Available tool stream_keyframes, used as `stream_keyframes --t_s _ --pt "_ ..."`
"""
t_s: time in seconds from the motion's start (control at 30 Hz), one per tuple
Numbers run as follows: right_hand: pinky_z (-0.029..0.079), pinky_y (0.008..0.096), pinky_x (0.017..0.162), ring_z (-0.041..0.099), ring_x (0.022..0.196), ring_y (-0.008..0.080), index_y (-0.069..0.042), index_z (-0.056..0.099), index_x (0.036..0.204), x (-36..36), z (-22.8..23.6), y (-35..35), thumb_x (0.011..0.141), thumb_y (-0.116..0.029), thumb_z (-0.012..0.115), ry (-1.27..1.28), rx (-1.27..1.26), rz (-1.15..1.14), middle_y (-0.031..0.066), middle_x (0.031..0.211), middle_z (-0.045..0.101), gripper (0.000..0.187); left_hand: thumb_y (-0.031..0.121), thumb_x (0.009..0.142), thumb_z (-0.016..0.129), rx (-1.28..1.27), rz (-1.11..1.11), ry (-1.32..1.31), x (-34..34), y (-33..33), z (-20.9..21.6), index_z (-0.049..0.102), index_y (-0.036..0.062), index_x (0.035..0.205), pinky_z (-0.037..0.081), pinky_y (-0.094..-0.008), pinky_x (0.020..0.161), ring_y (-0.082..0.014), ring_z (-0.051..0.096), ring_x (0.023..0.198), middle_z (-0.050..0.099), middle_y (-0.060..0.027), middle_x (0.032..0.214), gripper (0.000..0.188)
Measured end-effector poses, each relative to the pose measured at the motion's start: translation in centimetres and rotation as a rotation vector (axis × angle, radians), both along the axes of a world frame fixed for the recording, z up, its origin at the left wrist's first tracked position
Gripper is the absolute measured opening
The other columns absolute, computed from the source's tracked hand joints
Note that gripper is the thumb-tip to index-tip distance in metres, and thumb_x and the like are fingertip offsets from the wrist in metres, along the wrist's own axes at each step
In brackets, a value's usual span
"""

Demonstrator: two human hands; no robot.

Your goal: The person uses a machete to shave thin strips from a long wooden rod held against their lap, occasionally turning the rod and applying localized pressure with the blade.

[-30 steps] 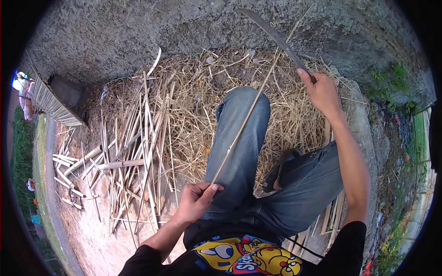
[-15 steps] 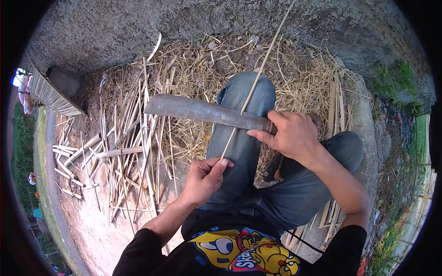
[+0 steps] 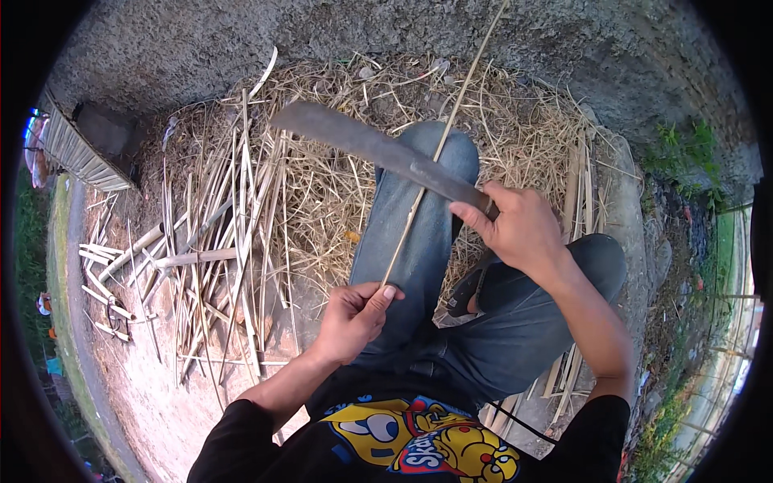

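Note:
A long, thin bamboo strip (image 3: pixel 409 222) runs from my left hand across my raised denim knee (image 3: pixel 439 165) and up toward the wall. Near its lower end, my left hand (image 3: pixel 358 318) pinches it between thumb and fingers. My right hand (image 3: pixel 519 227) grips the handle of a machete (image 3: pixel 378 149), whose broad grey blade points to the upper left. The blade crosses the strip over the knee. Whether its edge touches the strip I cannot tell. Most of the handle is hidden inside my right fist.
Split bamboo strips (image 3: pixel 233 241) lie in a loose pile at the left, with short cut pieces (image 3: pixel 105 282) beyond. Fine shavings (image 3: pixel 322 209) cover the ground up to a rough concrete wall (image 3: pixel 346 32). More slats (image 3: pixel 588 185) lie at the right, beside a concrete edge (image 3: pixel 628 209).
My right hand has tilted the machete, so its tip sits higher and further right while the handle end is a little to the right. The left hand keeps its pinch on the strip.

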State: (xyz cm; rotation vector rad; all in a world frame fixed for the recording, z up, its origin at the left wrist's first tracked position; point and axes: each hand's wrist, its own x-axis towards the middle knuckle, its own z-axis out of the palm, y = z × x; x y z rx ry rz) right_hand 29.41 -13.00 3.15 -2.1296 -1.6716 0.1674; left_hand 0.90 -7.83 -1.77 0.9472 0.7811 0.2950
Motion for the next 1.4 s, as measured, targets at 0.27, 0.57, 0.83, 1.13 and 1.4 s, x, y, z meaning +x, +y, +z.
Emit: stream_keyframes --t_s 0.27,0.57,0.83,1.13,1.4 --pt "0.051 0.0455 0.054 0.068 0.056 0.0338 -0.001 0.067 0.078 6.4 1.8 2.4 0.094 -0.073 0.058 0.039 0.023 -0.354 0.0152 0.053 0.058 0.074 0.022 0.109 0.059 0.12 -0.058 0.109 -3.0 -1.0 -0.4 0.072 -0.0024 0.103 0.023 -0.0236 0.043 -0.0001 0.035 0.047 0.043 0.009 0.056 0.028" --pt "0.049 0.0442 0.054 0.066 0.058 0.0367 -0.003 0.068 0.088 -0.1 -0.8 -1.1 0.09 -0.067 0.067 -0.091 0.065 0.127 0.0144 0.057 0.058 0.064 0.024 0.111 0.054 -0.037 -0.098 0.046 -3.6 -0.9 -0.3 0.067 -0.0063 0.106 0.02 -0.0259 0.045 -0.0033 0.027 0.046 0.035 0.0069 0.057 0.033" --pt "0.041 0.042 0.051 0.055 0.049 0.0275 0.002 0.07 0.08 12.9 1.6 4.0 0.096 -0.071 0.056 0.014 0.077 -0.374 0.0133 0.052 0.052 0.076 0.025 0.112 0.051 -0.099 -0.154 0.004 -5.6 -1.6 -1.7 0.068 -0.0046 0.109 0.022 -0.0248 0.043 -0.0027 0.029 0.047 0.036 0.0081 0.057 0.034" --pt "0.054 0.0477 0.057 0.068 0.058 0.0389 -0.003 0.07 0.082 0.0 0.5 0.0 0.091 -0.071 0.063 0.127 -0.051 0.046 0.017 0.054 0.059 0.069 0.032 0.113 0.046 -0.299 -0.204 -0.084 -3.3 0.3 0.7 0.064 -0.003 0.105 0.018 -0.0263 0.043 -0.0047 0.02 0.045 0.027 0.0062 0.058 0.04" --pt "0.057 0.0472 0.058 0.07 0.061 0.0384 -0.002 0.07 0.082 2.4 2.0 1.5 0.093 -0.074 0.057 -0.009 -0.064 -0.083 0.0162 0.056 0.063 0.074 0.03 0.114 0.044 -0.186 -0.193 -0.077 -2.5 -0.2 0.6 0.061 -0.0005 0.099 0.017 -0.0264 0.043 -0.0045 0.02 0.044 0.028 0.0058 0.057 0.038"
